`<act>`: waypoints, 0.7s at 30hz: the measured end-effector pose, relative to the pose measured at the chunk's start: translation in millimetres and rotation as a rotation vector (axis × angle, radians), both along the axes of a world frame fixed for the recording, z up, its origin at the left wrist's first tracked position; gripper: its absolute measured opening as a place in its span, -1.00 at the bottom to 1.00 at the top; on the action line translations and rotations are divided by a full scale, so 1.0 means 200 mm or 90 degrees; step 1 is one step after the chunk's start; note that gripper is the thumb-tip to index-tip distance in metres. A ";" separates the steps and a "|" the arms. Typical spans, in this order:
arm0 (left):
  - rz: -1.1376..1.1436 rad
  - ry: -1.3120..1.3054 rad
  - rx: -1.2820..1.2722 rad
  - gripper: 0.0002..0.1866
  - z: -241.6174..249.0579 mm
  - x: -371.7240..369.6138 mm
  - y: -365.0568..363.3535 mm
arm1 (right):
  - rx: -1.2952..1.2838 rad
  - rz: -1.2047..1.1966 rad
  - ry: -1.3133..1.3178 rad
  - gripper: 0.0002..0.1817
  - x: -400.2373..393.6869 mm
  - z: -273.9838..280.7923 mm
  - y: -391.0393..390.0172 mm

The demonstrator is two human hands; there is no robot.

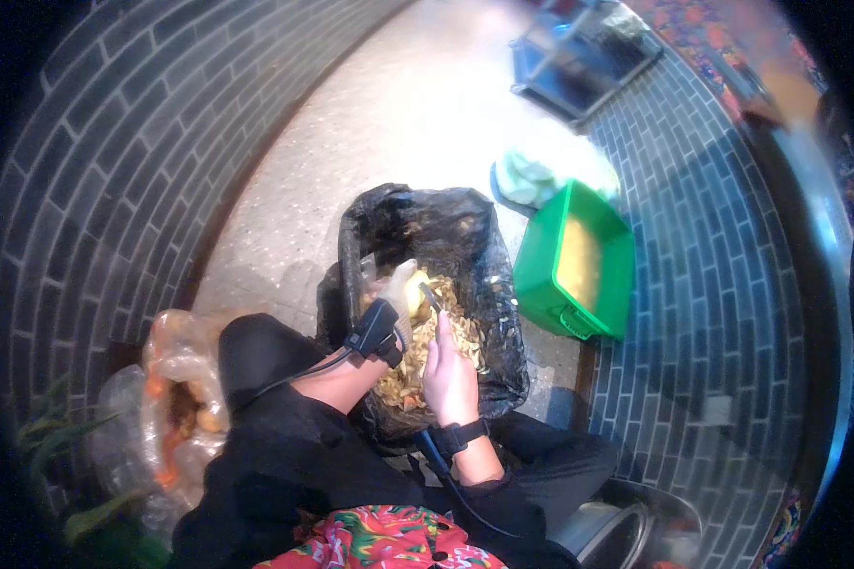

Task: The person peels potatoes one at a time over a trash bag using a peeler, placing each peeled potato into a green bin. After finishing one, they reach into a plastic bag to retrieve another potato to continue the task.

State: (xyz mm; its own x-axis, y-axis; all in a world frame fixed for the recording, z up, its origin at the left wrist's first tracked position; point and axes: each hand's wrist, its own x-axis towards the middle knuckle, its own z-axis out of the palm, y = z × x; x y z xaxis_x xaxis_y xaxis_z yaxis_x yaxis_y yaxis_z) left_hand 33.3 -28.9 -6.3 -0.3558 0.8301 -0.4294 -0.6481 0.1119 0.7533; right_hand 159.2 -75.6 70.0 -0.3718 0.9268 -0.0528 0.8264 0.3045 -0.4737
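A bin lined with a black bag [503,313] stands between the person's knees, with pale peelings [408,379] heaped inside. Over it, my left hand [394,289], which looks gloved, is closed round a pale yellow peeled piece [415,292]. My right hand [451,379] is closed on a dark, thin tool [432,298], its index finger stretched along it. The tool's tip touches or nearly touches the pale piece. Both wrists wear black straps with cables.
A green tub [536,261] with yellowish contents is right of the bin, beside a pale green bag [527,175]. An open plastic bag [171,360] of produce lies at left. A metal pot [598,531] is at lower right. A crate [579,57] stands farther back, between tiled walls.
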 end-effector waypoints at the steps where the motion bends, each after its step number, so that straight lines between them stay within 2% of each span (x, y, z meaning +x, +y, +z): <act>1: 0.029 -0.003 0.005 -0.71 -0.01 0.01 0.00 | -0.001 -0.001 -0.001 -0.41 0.00 0.00 0.00; 2: 0.029 -0.003 0.005 -0.71 -0.01 0.00 0.01 | -0.010 -0.003 -0.003 -0.41 -0.01 0.01 -0.01; 4: 0.061 -0.248 -0.069 -0.63 -0.03 -0.02 0.05 | -0.019 -0.006 -0.005 -0.41 -0.01 0.02 -0.02; 7: 0.031 -0.285 -0.013 -0.63 -0.02 -0.05 0.05 | -0.027 -0.011 0.003 -0.41 -0.01 0.03 -0.03; 8: 0.032 -0.287 -0.013 -0.63 0.01 -0.04 0.04 | -0.036 0.004 0.011 -0.42 0.00 0.02 -0.05; 10: 0.214 -0.053 0.021 -0.59 0.11 -0.02 0.03 | -0.086 0.016 0.028 -0.44 0.00 -0.03 -0.11; 11: 0.215 -0.056 0.022 -0.59 0.08 -0.04 0.06 | -0.128 0.013 0.036 -0.45 -0.01 -0.05 -0.14; 14: 0.176 -0.316 -0.030 -0.54 0.07 -0.11 0.12 | -0.156 0.007 0.047 -0.48 -0.01 0.01 -0.11; 16: 0.153 -0.299 -0.006 -0.58 0.08 -0.12 0.11 | -0.216 -0.014 0.098 -0.51 0.03 0.03 -0.06; 17: 0.126 -0.286 0.022 -0.61 0.09 -0.13 0.12 | -0.111 0.014 0.136 -0.53 0.05 0.04 -0.05; 19: 0.115 -0.303 0.060 -0.61 0.08 -0.14 0.13 | -0.079 -0.019 0.142 -0.51 0.07 0.13 0.00; 21: 0.031 -0.311 0.151 -0.62 0.08 -0.15 0.13 | -0.112 -0.056 0.129 -0.51 0.08 0.25 0.08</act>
